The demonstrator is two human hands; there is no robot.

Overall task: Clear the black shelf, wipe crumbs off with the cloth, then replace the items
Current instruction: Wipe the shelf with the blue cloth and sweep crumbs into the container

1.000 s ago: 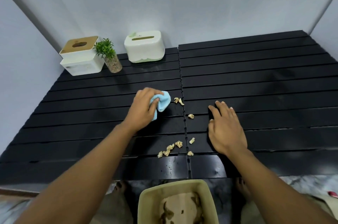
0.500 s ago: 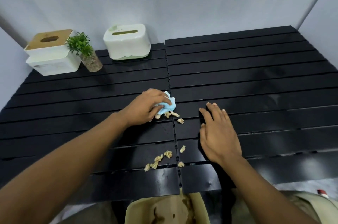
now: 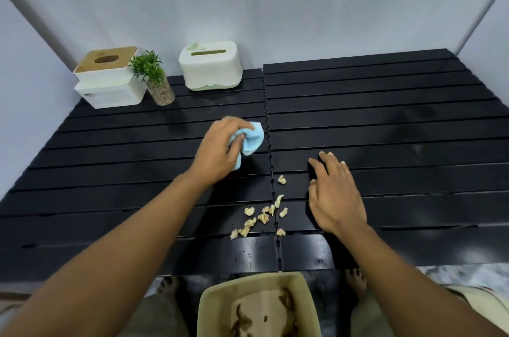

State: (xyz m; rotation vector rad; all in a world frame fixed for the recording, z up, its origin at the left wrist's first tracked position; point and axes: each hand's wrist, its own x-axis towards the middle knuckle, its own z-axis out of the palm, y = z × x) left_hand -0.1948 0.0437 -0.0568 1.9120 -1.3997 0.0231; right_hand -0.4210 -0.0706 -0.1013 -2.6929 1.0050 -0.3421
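Our left arm reaches in from the lower left, stretched forward over the shelf point(image 3: 385, 116), wrist bent a little to the right. The left hand point(image 3: 217, 149) has its fingers curled round the bunched blue cloth point(image 3: 252, 141), thumb tucked against it. The cloth pokes out on the right side of the fist, just left of the shelf's middle seam. We cannot tell whether its lower corner touches the slats.

Our right arm comes in from the lower right. The right hand point(image 3: 334, 193) lies palm down on the slats just right of the seam, fingers straight and close together, pointing away from us, thumb set slightly apart on the left.

The crumbs point(image 3: 261, 216) lie scattered along the seam near the front edge, between our two arms and just left of the right hand, nearer to us than the cloth.

At the back left stand a wood-lid box point(image 3: 110, 80), a plant point(image 3: 154, 75) just beside it, and a white box point(image 3: 210, 66). Below the front edge sits a beige bin point(image 3: 205, 306) with brown bits inside, a bare foot on either side.
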